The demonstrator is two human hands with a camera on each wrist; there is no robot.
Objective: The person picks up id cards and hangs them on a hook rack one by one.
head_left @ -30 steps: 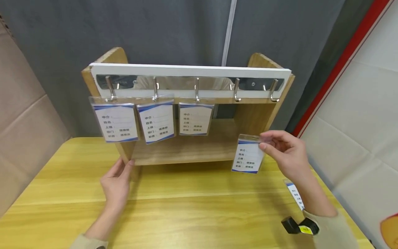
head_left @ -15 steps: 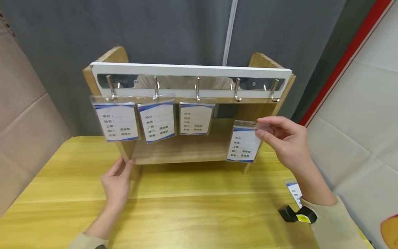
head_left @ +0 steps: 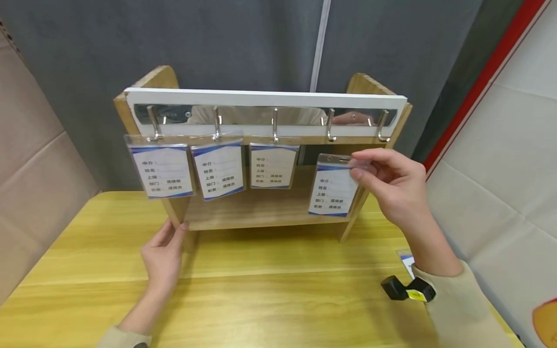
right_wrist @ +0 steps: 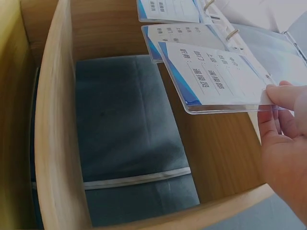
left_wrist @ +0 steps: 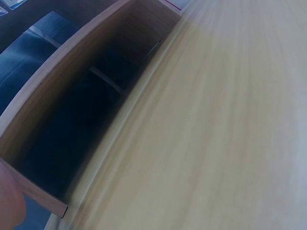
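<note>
My right hand (head_left: 391,186) pinches a clear badge holder (head_left: 332,191) by its upper right corner, below the two right-hand hooks. In the right wrist view the held badge holder (right_wrist: 216,76) is gripped between thumb and fingers. My left hand (head_left: 163,256) grips the lower left side panel of a wooden rack (head_left: 270,220). Three badge holders hang from the left hooks: one at far left (head_left: 162,171), a tilted one beside it (head_left: 219,169), and one in the middle (head_left: 273,166). The fourth hook (head_left: 330,125) and the rightmost hook (head_left: 383,126) hold nothing.
Another badge holder (head_left: 407,261) lies on the yellow wood-grain table (head_left: 278,299), partly hidden by the right forearm. A white rail (head_left: 270,96) with a shiny metal strip carries the hooks. A grey curtain (head_left: 243,43) hangs behind; a white panel (head_left: 513,145) stands at right.
My right hand has raised the badge holder and brought it left, from low at the right to just under the hooks. My left hand stays on the rack.
</note>
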